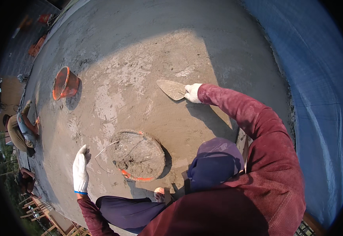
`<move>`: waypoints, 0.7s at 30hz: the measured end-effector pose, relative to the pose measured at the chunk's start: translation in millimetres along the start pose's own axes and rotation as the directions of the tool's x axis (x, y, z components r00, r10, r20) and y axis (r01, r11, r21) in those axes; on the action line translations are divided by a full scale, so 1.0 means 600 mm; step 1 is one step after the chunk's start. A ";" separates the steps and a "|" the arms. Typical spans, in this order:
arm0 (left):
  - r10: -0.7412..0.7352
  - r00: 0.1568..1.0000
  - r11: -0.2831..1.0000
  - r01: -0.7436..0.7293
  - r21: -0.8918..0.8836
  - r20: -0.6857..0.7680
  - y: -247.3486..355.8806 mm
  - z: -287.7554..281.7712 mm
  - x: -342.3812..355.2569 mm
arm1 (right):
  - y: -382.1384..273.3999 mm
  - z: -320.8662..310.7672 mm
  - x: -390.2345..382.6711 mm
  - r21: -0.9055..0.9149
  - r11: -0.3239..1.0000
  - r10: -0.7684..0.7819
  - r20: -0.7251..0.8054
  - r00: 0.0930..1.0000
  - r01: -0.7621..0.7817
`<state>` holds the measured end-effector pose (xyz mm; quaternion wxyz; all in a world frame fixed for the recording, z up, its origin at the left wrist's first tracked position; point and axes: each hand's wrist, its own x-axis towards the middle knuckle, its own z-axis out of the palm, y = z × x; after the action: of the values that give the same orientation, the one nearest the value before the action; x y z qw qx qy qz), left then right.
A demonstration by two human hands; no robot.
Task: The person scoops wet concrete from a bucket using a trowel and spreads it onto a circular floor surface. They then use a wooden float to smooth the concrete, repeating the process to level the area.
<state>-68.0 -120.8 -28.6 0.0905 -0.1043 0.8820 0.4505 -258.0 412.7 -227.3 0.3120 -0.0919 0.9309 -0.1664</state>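
In the head view my right hand (pixel 193 93), in a white glove, grips a pointed trowel (pixel 170 88) whose cement-smeared blade is low over the wet grey cement (pixel 128 78), apparently touching it. My left hand (pixel 81 171), also gloved, is raised left of an orange-rimmed bucket (pixel 138 159) heaped with grey mortar; its fingers are loosely bent and apart, with nothing visible in them. The bucket's wire handle lies just right of that hand. My knees (pixel 215 165) in dark trousers are bent beside the bucket.
An orange bucket (pixel 67 84) stands on the cement to the upper left. A blue tarpaulin (pixel 317 98) runs along the right. Two other people, one crouching (pixel 18 133) and one lower down (pixel 26 181), are at the left edge, with timber (pixel 37 212) and bricks (pixel 35 47) beyond the slab.
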 end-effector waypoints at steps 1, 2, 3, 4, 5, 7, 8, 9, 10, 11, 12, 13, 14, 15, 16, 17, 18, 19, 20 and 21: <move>0.003 1.000 0.999 -0.003 -0.040 -0.004 0.001 0.006 -0.008 | 0.015 -0.006 -0.035 -0.090 0.994 -0.054 0.095 0.994 0.063; -0.031 0.999 0.999 0.031 -0.018 0.009 0.002 0.008 -0.018 | 0.040 -0.022 -0.053 -0.174 0.979 -0.095 0.087 0.992 0.109; -0.058 0.998 0.998 0.059 -0.026 0.012 0.001 0.009 -0.029 | 0.070 -0.042 -0.060 -0.088 0.996 -0.033 0.002 0.999 0.033; -0.106 0.994 0.993 0.106 -0.041 0.012 0.000 0.006 -0.042 | 0.101 -0.066 -0.048 0.036 0.996 0.082 -0.148 0.986 -0.078; -0.113 0.994 0.993 0.113 -0.038 0.007 0.000 0.003 -0.054 | 0.136 -0.094 -0.026 0.465 0.862 0.295 -0.138 0.945 -0.201; -0.134 0.990 0.988 0.136 -0.069 0.032 -0.001 -0.004 -0.068 | 0.180 -0.146 0.051 0.754 0.548 0.533 0.020 0.846 -0.363; -0.141 0.990 0.989 0.142 -0.048 0.032 -0.001 -0.006 -0.071 | 0.181 -0.144 0.092 0.773 0.558 0.443 0.031 0.896 -0.303; -0.151 0.988 0.988 0.152 -0.036 0.027 -0.002 -0.008 -0.072 | 0.165 -0.136 0.135 0.785 0.541 0.473 0.011 0.881 -0.301; -0.167 0.985 0.985 0.169 -0.035 0.042 -0.002 -0.008 -0.070 | 0.136 -0.122 0.176 0.749 0.619 0.311 0.042 0.949 -0.236; -0.173 0.984 0.985 0.174 -0.016 0.039 -0.002 -0.007 -0.066 | 0.095 -0.101 0.211 0.725 0.648 0.163 0.167 0.972 -0.233; -0.168 0.985 0.985 0.169 -0.018 0.048 -0.002 -0.005 -0.057 | 0.046 -0.081 0.239 0.750 0.621 0.082 0.226 0.971 -0.227; -0.154 0.987 0.987 0.155 -0.030 0.047 -0.003 -0.001 -0.049 | -0.003 -0.059 0.252 0.735 0.653 0.037 0.209 0.977 -0.183; -0.136 0.990 0.990 0.137 -0.029 0.046 -0.002 0.002 -0.040 | -0.053 -0.036 0.253 0.693 0.699 0.012 0.236 0.972 -0.177; -0.120 0.992 0.992 0.121 -0.025 0.036 -0.001 0.006 -0.030 | -0.093 -0.019 0.242 0.591 0.798 -0.037 0.246 0.969 -0.120; -0.105 0.994 0.993 0.106 -0.045 0.038 0.001 0.009 -0.022 | -0.132 0.001 0.219 0.544 0.835 -0.078 0.276 0.958 -0.088; -0.077 0.997 0.997 0.078 -0.023 0.028 0.004 0.015 -0.013 | -0.155 0.015 0.188 0.473 0.881 -0.132 0.284 0.950 -0.019; -0.050 0.998 0.998 0.051 -0.026 0.036 0.008 0.018 -0.009 | -0.158 0.025 0.148 0.395 0.918 -0.166 0.279 0.946 0.045; -0.042 0.998 0.998 0.044 -0.043 0.048 0.011 0.025 -0.005 | -0.157 0.035 0.108 0.010 0.979 -0.202 0.087 0.976 0.201; -0.019 0.998 0.997 0.023 -0.069 0.067 0.016 0.029 -0.006 | -0.124 0.030 0.069 -0.041 0.987 -0.147 0.133 0.980 0.154; -0.040 0.993 0.998 0.046 -0.048 0.112 0.021 0.033 -0.008 | -0.086 0.019 0.040 -0.128 0.982 -0.131 0.055 0.990 0.137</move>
<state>-65.3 -96.8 -29.3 0.1464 -0.1002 0.8615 0.4757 -266.2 355.6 -230.2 0.3150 -0.1784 0.9240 -0.1231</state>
